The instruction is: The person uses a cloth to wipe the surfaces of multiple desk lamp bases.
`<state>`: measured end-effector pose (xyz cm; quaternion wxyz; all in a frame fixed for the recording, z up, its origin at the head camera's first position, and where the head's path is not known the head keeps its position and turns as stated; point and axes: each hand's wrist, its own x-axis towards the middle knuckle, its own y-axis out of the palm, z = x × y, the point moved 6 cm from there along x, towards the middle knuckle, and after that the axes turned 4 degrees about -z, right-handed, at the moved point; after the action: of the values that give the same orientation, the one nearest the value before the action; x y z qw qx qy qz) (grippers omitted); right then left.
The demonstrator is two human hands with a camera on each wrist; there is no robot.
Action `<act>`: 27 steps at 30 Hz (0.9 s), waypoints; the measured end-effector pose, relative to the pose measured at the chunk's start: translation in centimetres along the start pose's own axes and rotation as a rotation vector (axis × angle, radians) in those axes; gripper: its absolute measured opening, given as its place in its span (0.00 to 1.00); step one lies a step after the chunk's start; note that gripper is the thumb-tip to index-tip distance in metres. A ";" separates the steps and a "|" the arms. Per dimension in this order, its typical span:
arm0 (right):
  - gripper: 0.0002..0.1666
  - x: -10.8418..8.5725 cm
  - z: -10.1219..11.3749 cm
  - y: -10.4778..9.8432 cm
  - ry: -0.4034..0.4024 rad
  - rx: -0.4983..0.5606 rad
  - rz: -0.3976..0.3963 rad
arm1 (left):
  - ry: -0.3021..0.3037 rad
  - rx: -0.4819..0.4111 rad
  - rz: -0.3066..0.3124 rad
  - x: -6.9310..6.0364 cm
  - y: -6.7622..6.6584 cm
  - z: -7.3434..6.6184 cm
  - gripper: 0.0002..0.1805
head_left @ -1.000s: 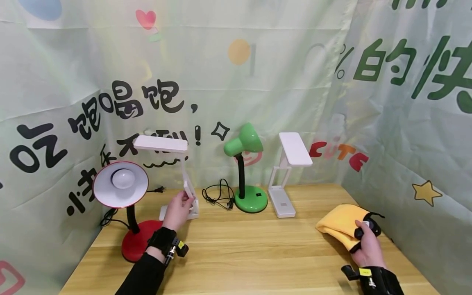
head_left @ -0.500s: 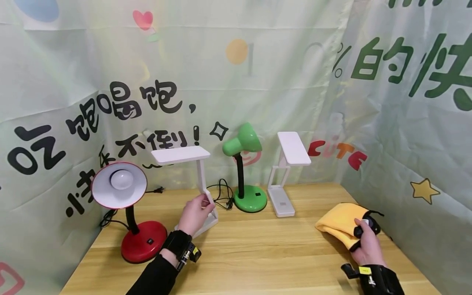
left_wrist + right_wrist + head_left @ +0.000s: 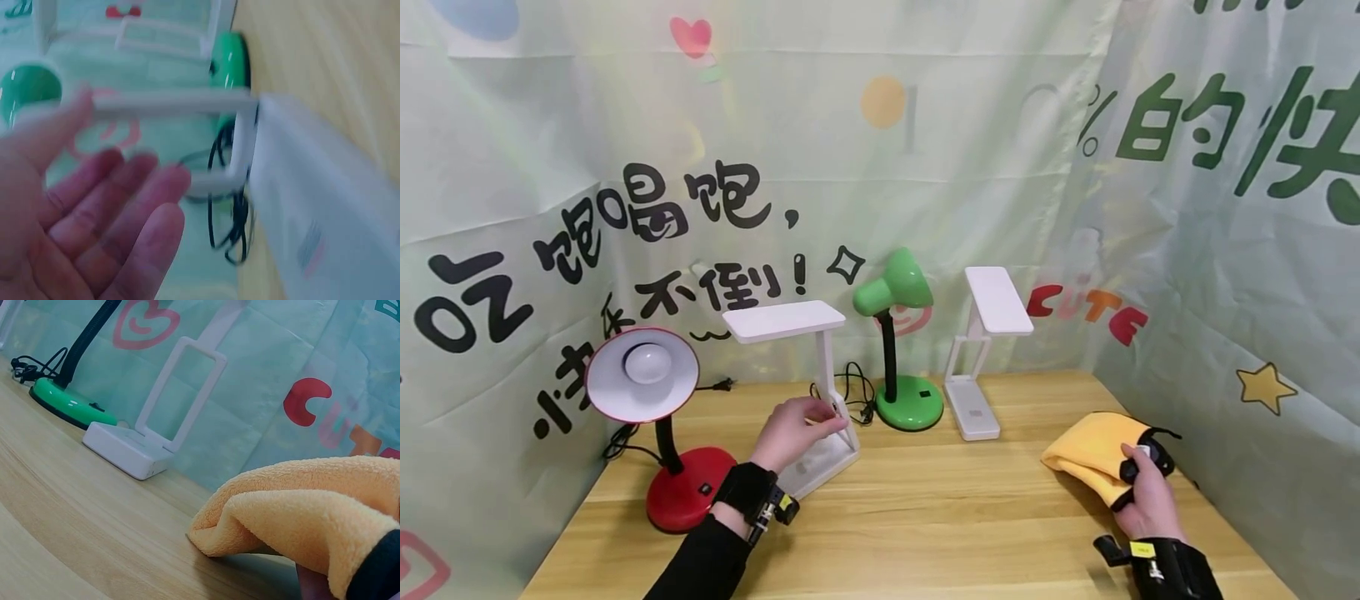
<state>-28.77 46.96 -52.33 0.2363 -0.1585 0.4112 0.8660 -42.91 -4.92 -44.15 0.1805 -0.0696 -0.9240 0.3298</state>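
Observation:
A white folding desk lamp point(image 3: 786, 320) stands on the table, left of centre, its flat head spread level above its base. My left hand point(image 3: 792, 430) is beside the lamp's lower arm. In the left wrist view its fingers point(image 3: 134, 231) are loosely spread, and the thumb lies close to the white frame point(image 3: 169, 105); whether it touches is blurred. On the right, my right hand point(image 3: 1150, 500) grips a yellow fleecy cloth point(image 3: 1090, 450) with black edging, along with a small black object point(image 3: 1159, 460) with a white spot. Most of that hand is hidden in the right wrist view.
A red desk lamp point(image 3: 681, 492) stands at the left. Behind are a green desk lamp point(image 3: 910, 404) with its coiled black cord point(image 3: 857, 400) and a second white folding lamp point(image 3: 973, 410). Printed cloth walls point(image 3: 970, 125) enclose the wooden table point(image 3: 985, 517).
The white folding lamp has moved right and nearer, turning slightly. My left hand went with it, and its fingers have since loosened. The right hand and cloth have stayed in place.

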 end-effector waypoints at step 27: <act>0.29 0.0 0.1 -0.3 -0.024 0.001 -0.030 | -0.013 0.044 -0.179 -0.5 -1.2 -1.8 0.26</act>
<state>-28.61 47.16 -52.48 0.2541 -0.1540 0.4066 0.8639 -41.78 -4.97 -42.26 0.2046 0.0196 -0.9203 0.3329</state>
